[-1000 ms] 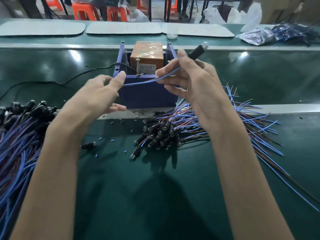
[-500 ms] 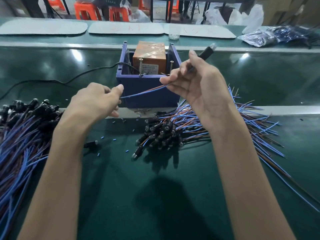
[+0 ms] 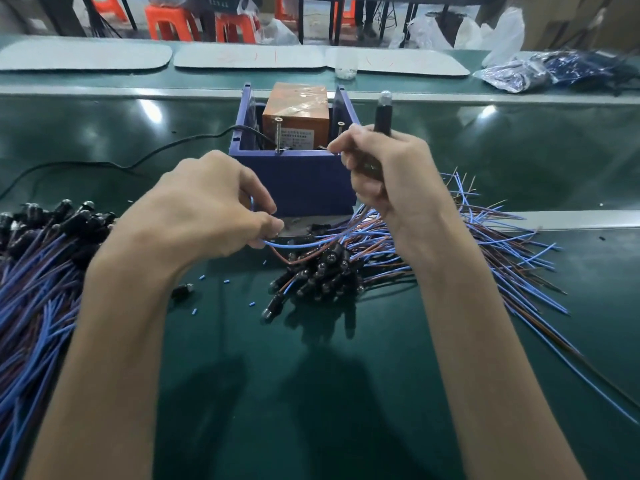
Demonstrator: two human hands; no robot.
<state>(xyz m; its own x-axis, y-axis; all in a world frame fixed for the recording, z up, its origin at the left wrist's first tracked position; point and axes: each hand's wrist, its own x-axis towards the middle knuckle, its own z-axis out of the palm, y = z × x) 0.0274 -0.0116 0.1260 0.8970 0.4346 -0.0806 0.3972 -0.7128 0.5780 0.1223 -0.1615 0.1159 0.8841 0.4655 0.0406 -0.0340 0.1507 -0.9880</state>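
Note:
My right hand [image 3: 388, 174] grips a black cylindrical connector [image 3: 383, 114] that points upward, its clear tip above my fingers. A blue and a brown wire [image 3: 301, 245] run from that hand down and left to my left hand [image 3: 211, 209], which pinches their free ends between thumb and fingers. Both hands hover in front of a blue open box [image 3: 294, 178] that holds an orange taped block [image 3: 296, 114] and two upright metal pins.
A pile of black connectors with blue and brown wires [image 3: 329, 271] lies on the green table under my hands. A larger bundle [image 3: 38, 271] covers the left side. A black cable [image 3: 138, 161] leads into the box. Small blue sleeve bits dot the table.
My left hand has dropped lower and closer to me, drawing the wire ends down. My right hand has turned the connector from slanting right to nearly upright.

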